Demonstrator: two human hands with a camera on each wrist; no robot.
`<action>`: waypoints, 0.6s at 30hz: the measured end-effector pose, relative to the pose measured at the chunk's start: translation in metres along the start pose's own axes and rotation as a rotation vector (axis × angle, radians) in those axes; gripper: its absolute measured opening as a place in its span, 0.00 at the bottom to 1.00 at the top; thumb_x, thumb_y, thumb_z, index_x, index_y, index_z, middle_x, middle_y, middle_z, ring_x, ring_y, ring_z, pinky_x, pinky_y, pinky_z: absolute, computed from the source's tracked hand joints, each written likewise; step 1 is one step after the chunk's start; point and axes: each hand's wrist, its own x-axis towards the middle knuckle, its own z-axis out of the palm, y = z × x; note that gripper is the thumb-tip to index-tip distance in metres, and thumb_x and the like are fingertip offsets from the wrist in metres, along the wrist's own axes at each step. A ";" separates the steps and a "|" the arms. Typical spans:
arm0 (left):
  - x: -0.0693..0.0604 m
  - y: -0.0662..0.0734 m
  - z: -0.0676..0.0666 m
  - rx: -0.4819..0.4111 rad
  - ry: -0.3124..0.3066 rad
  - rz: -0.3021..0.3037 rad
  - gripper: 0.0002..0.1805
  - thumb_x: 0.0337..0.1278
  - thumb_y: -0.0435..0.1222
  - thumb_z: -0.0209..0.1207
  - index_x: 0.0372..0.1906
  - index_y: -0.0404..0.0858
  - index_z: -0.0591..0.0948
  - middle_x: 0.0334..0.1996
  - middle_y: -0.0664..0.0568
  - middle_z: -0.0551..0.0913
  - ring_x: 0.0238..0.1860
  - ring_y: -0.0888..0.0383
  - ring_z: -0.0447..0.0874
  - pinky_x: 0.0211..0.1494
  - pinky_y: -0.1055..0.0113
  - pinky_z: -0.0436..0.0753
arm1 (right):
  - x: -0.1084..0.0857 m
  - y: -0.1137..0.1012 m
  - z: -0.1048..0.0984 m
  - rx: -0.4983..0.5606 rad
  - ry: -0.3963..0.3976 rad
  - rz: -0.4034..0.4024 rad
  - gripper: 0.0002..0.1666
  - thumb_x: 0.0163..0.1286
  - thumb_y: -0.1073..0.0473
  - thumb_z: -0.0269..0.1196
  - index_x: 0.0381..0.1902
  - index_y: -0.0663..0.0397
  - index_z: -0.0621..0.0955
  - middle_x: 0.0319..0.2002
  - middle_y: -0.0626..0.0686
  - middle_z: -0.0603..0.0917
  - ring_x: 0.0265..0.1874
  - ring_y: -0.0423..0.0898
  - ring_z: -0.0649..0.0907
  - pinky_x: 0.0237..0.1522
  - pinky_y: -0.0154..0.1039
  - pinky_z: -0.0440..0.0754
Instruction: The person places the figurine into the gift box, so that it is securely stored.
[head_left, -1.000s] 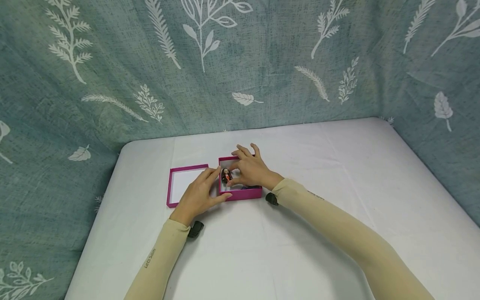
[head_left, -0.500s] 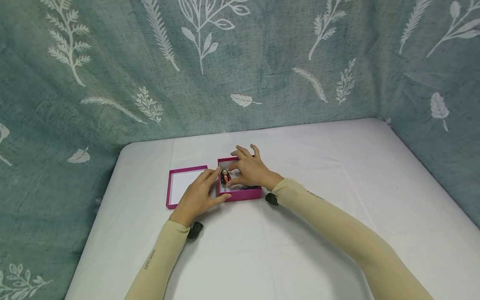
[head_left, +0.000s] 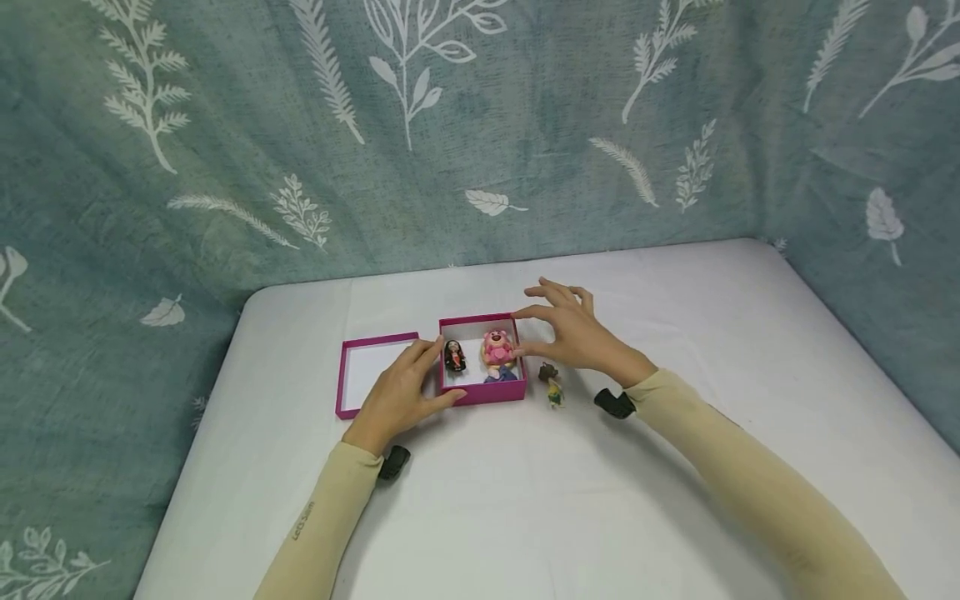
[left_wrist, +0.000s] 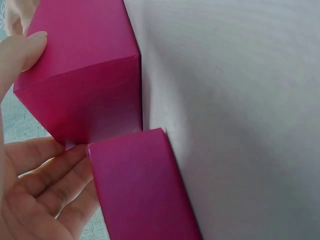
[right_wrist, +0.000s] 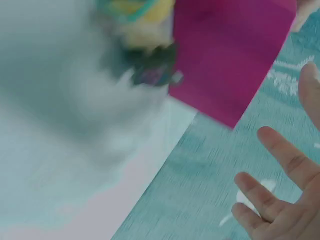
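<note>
An open magenta box (head_left: 491,390) with a white inside holds a dark-haired doll (head_left: 454,356) at its left and a pink bear figure (head_left: 498,348) at its right, with something blue below the bear. My left hand (head_left: 399,396) grips the box's left corner, thumb on the front wall and fingers at the left side; the left wrist view shows the thumb on the magenta wall (left_wrist: 90,40). At the box's right edge is my right hand (head_left: 573,333), fingers spread, holding nothing visible. A small figure in green and yellow (head_left: 555,393) lies just right of the box.
Left of the box lies a magenta-rimmed lid (head_left: 341,379), white inside up, partly behind my left hand. White cloth covers the table (head_left: 480,500). A green-blue curtain (head_left: 555,200) with white leaves hangs behind it.
My right hand has moved right, from inside the box to its right edge, uncovering the pink bear and the small figure outside. The left hand keeps its place on the box.
</note>
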 end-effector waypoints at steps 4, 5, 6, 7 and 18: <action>0.000 0.002 0.000 0.003 -0.002 0.007 0.48 0.51 0.58 0.67 0.72 0.37 0.67 0.57 0.46 0.75 0.54 0.52 0.78 0.61 0.55 0.80 | -0.024 0.016 -0.010 0.055 -0.029 0.013 0.34 0.58 0.46 0.73 0.61 0.48 0.79 0.69 0.60 0.68 0.72 0.61 0.60 0.67 0.64 0.53; 0.001 0.002 0.000 0.005 -0.002 0.010 0.48 0.51 0.58 0.67 0.72 0.37 0.67 0.57 0.46 0.75 0.55 0.51 0.78 0.62 0.55 0.79 | -0.029 0.020 -0.011 0.071 -0.045 0.015 0.35 0.58 0.46 0.73 0.62 0.49 0.79 0.69 0.60 0.68 0.71 0.60 0.62 0.67 0.63 0.54; 0.001 0.002 0.000 0.003 0.000 0.012 0.47 0.51 0.58 0.67 0.72 0.37 0.67 0.58 0.46 0.75 0.56 0.50 0.78 0.62 0.54 0.79 | -0.034 0.023 -0.011 0.088 -0.062 0.016 0.36 0.57 0.46 0.73 0.62 0.49 0.78 0.68 0.61 0.68 0.70 0.60 0.63 0.67 0.63 0.55; 0.001 0.002 0.000 0.002 0.001 0.014 0.47 0.51 0.58 0.67 0.72 0.37 0.67 0.58 0.45 0.75 0.57 0.49 0.78 0.63 0.54 0.79 | -0.038 0.027 -0.010 0.092 -0.078 0.015 0.37 0.57 0.46 0.73 0.63 0.50 0.78 0.68 0.61 0.69 0.70 0.60 0.64 0.67 0.63 0.55; -0.001 0.001 0.000 -0.014 0.018 0.011 0.47 0.50 0.57 0.69 0.71 0.36 0.68 0.58 0.45 0.75 0.54 0.51 0.79 0.61 0.55 0.80 | -0.057 0.045 0.011 0.126 -0.226 0.007 0.44 0.56 0.43 0.73 0.67 0.50 0.74 0.68 0.62 0.68 0.68 0.61 0.66 0.65 0.62 0.58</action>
